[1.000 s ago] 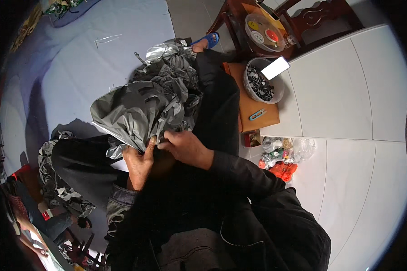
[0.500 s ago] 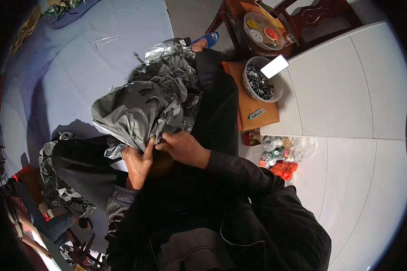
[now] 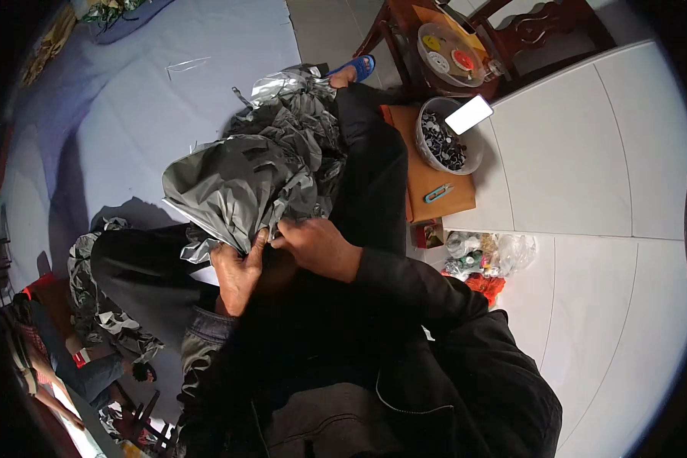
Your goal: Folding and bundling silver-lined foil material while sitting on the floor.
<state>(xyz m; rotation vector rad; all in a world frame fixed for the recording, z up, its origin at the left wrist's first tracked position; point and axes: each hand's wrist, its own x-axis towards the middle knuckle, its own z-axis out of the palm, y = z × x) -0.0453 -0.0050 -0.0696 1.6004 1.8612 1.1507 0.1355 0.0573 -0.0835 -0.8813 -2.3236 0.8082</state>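
A crumpled sheet of grey, silvery, thin material (image 3: 221,179) is bunched over my lap and right leg. Its near edge is pinched between the thumb and fingers of my left hand (image 3: 238,276). Close beside it, my right hand (image 3: 320,246) is closed with thumb and forefinger together at the same edge; whatever lies in that pinch is too small to make out. More of the silvery material (image 3: 84,286) lies bunched beyond my left knee.
Right of my leg, blue thread snips (image 3: 439,192) lie on a brown-orange surface (image 3: 427,210) beside a tub (image 3: 473,156) of small dark pieces and a white phone-like slab (image 3: 469,114). A round container (image 3: 473,76) stands on a wooden chair. Plastic bags (image 3: 515,256) lie on white tiles.
The whole view has shifted slightly, so everything sits a little further right. Both hands keep their places at the edge of the grey material, with hardly any movement.
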